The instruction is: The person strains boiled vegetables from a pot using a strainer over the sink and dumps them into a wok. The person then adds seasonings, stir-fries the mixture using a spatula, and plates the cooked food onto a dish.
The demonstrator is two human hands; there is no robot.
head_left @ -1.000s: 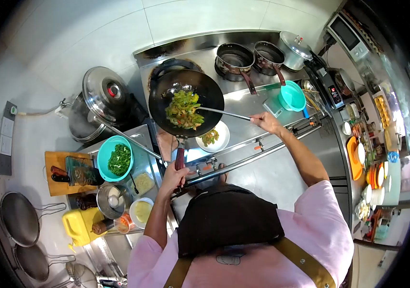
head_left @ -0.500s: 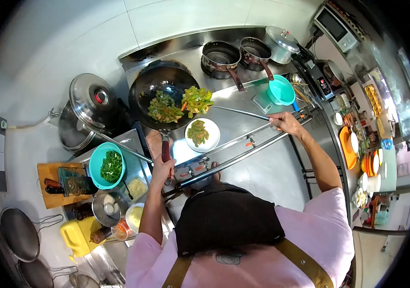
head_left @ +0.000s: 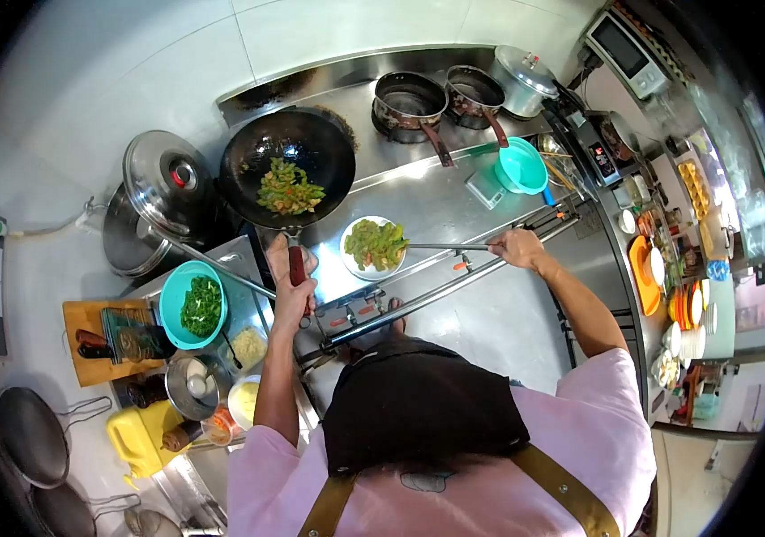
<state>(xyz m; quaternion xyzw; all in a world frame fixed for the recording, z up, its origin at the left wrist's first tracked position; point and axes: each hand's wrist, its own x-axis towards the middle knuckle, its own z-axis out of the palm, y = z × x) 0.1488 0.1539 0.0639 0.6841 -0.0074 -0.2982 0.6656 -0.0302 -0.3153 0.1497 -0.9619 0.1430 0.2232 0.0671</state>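
In the head view, my left hand (head_left: 291, 300) is wrapped round the red-brown handle (head_left: 296, 265) of a black wok (head_left: 327, 157). Chopped green stir-fried vegetables (head_left: 288, 190) with orange bits lie in the wok. Right of its handle, a white plate (head_left: 346, 259) on the steel counter has more of these vegetables (head_left: 375, 244) heaped over it. My right hand (head_left: 517, 248) grips a long-handled metal cooking utensil (head_left: 449, 246). Its far end is over the plate, hidden by the food.
Two dark saucepans (head_left: 410, 97) and a pressure cooker (head_left: 525, 72) stand along the back. A turquoise basin (head_left: 521, 167) sits at the right. To the left are a lidded steel pot (head_left: 136, 234), a turquoise bowl (head_left: 167, 309) of chopped greens and a yellow jug (head_left: 141, 438). A steel rail (head_left: 454, 291) runs along the counter front.
My right hand has brought the utensil's loaded end from the wok's edge down over the plate, where the heap is larger. The wok sits slightly further left, with fewer vegetables in it.
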